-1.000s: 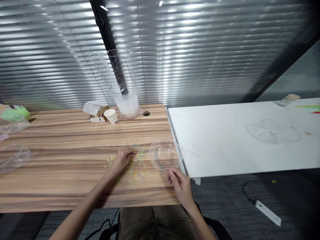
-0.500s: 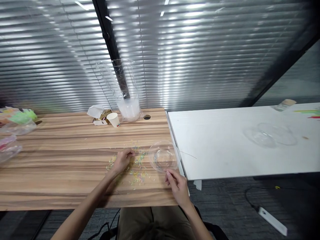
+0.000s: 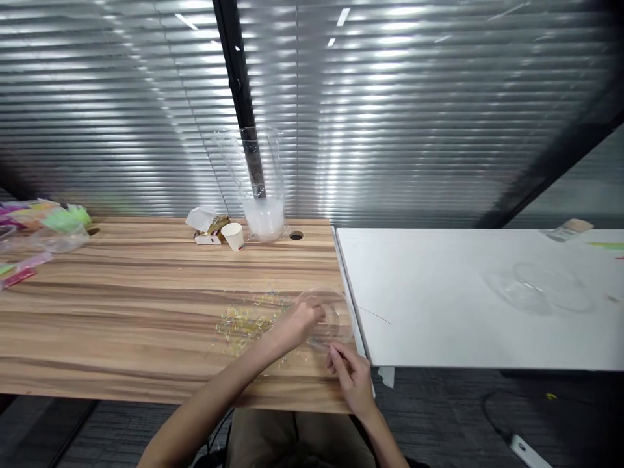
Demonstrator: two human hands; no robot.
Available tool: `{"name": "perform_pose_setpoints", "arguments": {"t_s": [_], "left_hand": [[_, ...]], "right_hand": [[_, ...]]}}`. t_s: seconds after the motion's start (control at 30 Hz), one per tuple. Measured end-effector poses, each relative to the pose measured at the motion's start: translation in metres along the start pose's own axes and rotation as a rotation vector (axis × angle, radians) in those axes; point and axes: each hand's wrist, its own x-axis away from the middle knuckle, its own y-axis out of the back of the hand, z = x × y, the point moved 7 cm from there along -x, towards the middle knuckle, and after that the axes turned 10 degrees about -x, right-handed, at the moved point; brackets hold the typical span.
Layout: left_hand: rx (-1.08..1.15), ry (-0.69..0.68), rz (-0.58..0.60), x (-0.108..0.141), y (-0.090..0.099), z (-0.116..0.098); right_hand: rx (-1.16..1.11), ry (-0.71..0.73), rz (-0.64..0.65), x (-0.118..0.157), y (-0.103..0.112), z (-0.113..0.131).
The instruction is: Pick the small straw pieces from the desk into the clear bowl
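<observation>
My left hand (image 3: 306,318) is over the clear plastic bowl (image 3: 347,325), its fingertips pinched together above the inside. Whatever the pinch holds is too small to make out. My right hand (image 3: 351,377) is at the bowl's near rim, with thumb and fingers pressed together; I cannot tell if they grip the rim or a tiny piece. Many thin, short bits in yellow, green and blue (image 3: 241,325) lie scattered on the wooden table (image 3: 146,312), left of the bowl and partly behind my left forearm.
A white paper cup (image 3: 234,237), an opened tissue pack (image 3: 208,227) and a bag-wrapped stack of translucent cups (image 3: 264,218) stand at the back. Colourful packets (image 3: 63,221) lie far left. The adjoining white table (image 3: 429,299) holds clear lids or bowls (image 3: 550,286).
My left hand has moved right, from the scattered bits to over the bowl. My right hand stays by the near rim. The view has shifted slightly.
</observation>
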Motion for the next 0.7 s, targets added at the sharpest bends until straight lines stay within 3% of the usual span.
{"name": "perform_pose_setpoints", "arguments": {"t_s": [0.13,0.27,0.4,0.5,0.7], "left_hand": [[-0.026,-0.011,-0.104,0.031,0.015,0.014],[0.054,0.257,-0.112,0.088,0.024,0.073],[0.065,0.473,-0.038,0.133,0.016,0.128],[0.08,0.505,-0.004,0.139,0.008,0.142],[0.097,0.487,0.016,0.128,0.0,0.143]], "right_hand": [[-0.014,-0.021,0.01,0.0,-0.001,-0.002],[-0.02,-0.061,0.015,0.0,-0.001,-0.007],[-0.025,-0.067,0.02,-0.001,0.0,-0.008],[-0.031,-0.08,0.013,-0.001,0.0,-0.009],[-0.036,-0.107,0.01,-0.002,0.001,-0.012]]}}
